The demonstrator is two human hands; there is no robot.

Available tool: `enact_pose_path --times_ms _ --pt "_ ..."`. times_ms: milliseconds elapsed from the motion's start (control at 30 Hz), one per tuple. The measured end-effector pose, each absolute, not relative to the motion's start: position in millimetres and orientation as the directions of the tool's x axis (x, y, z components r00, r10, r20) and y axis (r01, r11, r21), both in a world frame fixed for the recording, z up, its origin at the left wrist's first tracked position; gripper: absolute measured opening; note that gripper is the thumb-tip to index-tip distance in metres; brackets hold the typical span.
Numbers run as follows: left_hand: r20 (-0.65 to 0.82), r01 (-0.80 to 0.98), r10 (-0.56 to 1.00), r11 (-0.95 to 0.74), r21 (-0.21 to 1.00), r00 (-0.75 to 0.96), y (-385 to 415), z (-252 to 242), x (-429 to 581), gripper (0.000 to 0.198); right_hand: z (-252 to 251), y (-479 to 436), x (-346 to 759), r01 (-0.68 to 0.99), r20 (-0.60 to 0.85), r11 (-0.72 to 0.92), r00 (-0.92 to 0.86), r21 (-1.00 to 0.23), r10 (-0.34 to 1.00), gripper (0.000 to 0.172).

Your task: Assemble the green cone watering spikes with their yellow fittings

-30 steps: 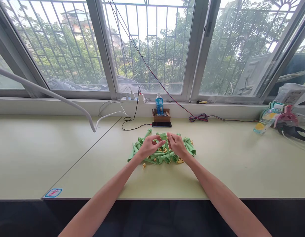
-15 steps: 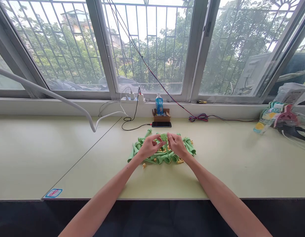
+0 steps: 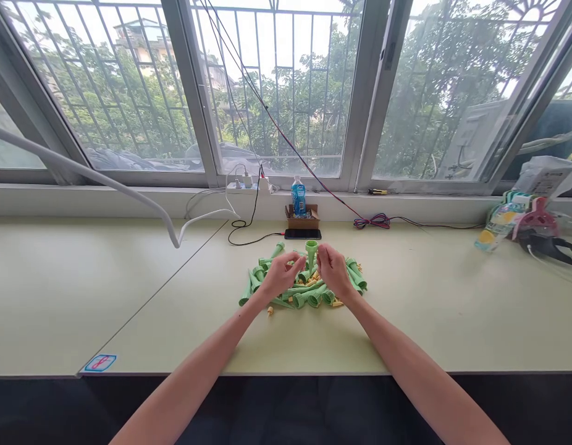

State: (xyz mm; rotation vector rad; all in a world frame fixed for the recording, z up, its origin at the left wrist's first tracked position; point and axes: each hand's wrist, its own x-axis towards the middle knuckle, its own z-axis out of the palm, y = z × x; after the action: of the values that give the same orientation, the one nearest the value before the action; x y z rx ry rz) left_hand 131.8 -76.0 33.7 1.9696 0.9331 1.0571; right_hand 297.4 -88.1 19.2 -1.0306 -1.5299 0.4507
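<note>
Table (image 3: 453,296) w/ one mixed pile, approx. centre, in front of the phone (image 3: 303,234). Pile = green cones (image 3: 314,299) lying on their sides at all angles, mouths facing diff. ways, w/ yellow bits (image 3: 309,281) loose among them. Progress, as far as I can judge: one cone in hand, the bulk of the pile loose, so prob. a lot left. Can't tell if any cone in the pile is finished; too small & overlapped to see what's fitted inside.

Pose: both forearms reach in from the near edge & angle inward, so the hands meet over the pile, near each other but apart. L hand (image 3: 280,274) is on the cone's left, palm down-ish, thumb & fingers bent in toward it; fingertips just beside the cone. Can't tell if they touch it or pinch sth small. R hand (image 3: 333,270) is on the right, fingers curled, tips at the cone's side just below the rim; looks clamped on it.

Held cone (image 3: 311,250) is b/w the hands, above the pile, approx. upright, mouth up, narrow end down. Smallest: a lone bit (image 3: 270,311) on bare table, near side of pile, below L wrist.
</note>
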Motion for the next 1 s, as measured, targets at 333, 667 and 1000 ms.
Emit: enact_pose_path --times_ms 333,667,1000 --pt "0.127 0.129 0.836 -0.228 0.965 0.533 -75.6 38.2 132.6 0.082 19.6 -92.1 296.7 0.403 0.661 0.628 -0.072 -0.666 0.747 0.041" --pt "0.112 0.147 0.831 -0.226 0.963 0.545 -77.1 39.6 129.6 0.079 21.2 -93.7 297.1 0.427 0.649 0.624 -0.106 -0.654 0.753 0.042" --pt "0.113 0.147 0.838 -0.224 0.963 0.534 -78.7 41.8 128.2 0.074 20.9 -92.4 297.1 0.399 0.636 0.618 -0.106 -0.677 0.765 0.041"
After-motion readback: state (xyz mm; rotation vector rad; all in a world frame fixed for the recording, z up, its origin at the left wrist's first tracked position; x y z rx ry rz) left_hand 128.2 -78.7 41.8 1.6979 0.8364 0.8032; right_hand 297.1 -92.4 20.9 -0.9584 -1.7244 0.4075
